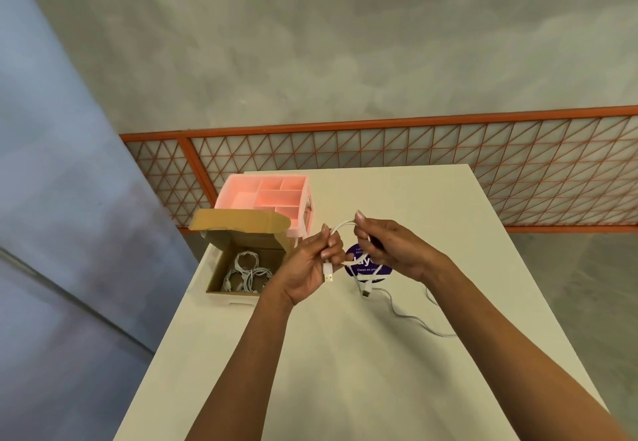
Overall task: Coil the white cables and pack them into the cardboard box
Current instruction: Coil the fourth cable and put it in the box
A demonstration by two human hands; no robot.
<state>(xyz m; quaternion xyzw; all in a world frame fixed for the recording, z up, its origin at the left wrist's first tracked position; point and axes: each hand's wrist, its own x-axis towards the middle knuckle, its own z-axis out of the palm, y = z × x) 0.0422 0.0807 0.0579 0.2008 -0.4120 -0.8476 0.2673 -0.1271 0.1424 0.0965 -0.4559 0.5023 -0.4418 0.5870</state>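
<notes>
My left hand (pixel 310 264) grips a white cable (pixel 341 226) near its USB plug, which hangs below the fingers. My right hand (pixel 390 249) pinches the same cable a little further along, so a loop arches between the two hands above the table. The cable's other plug dangles under the right hand near the table. An open cardboard box (pixel 221 269) stands to the left of my left hand, its lid flap raised. Several coiled white cables (pixel 247 273) lie inside it.
A pink compartment organizer (pixel 266 195) stands behind the box at the white table's (pixel 345 354) far left. A round purple sticker (pixel 367 263) lies under the hands. Another thin cable (pixel 411 318) trails over the table to the right. An orange lattice fence runs beyond the table.
</notes>
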